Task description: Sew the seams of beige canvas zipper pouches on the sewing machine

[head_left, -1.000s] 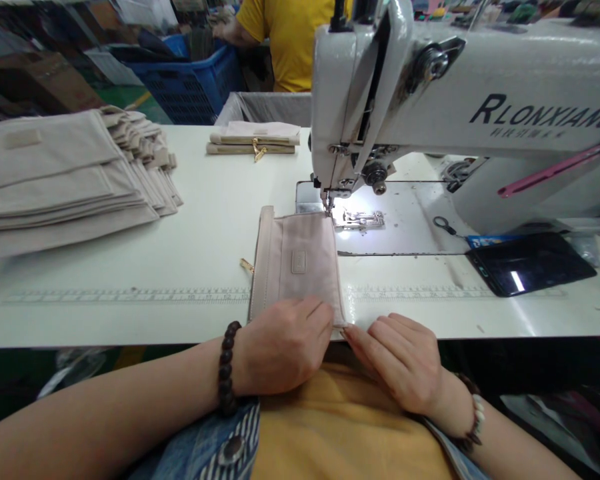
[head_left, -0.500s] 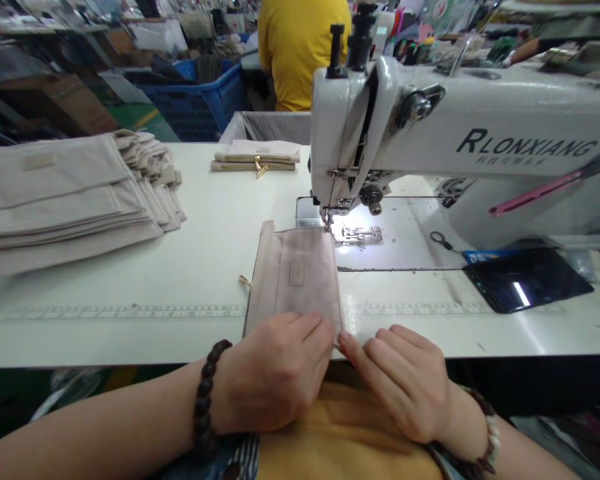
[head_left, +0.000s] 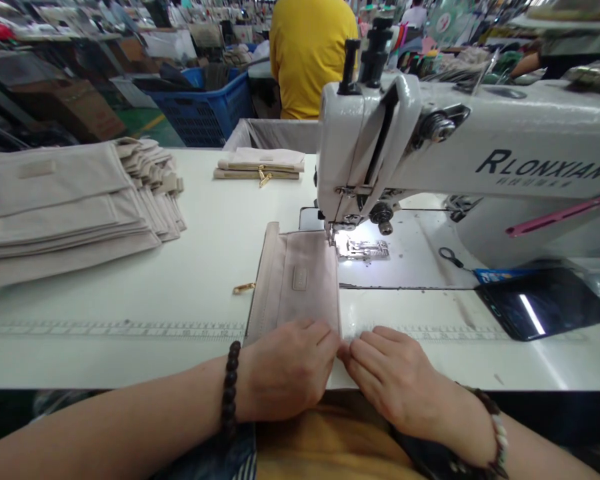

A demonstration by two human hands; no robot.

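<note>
White table (head_left: 200,267) fills the front of a busy room. On it lies a pale pink pouch (head_left: 307,287), its far right corner under the sewing machine (head_left: 367,153). The left hand (head_left: 287,370) curls over the near end; I can't tell if it pinches. The right hand (head_left: 397,377) pinches the near right corner. Folded cloth bags (head_left: 65,200) lie left, a black phone (head_left: 550,303) right.
</note>
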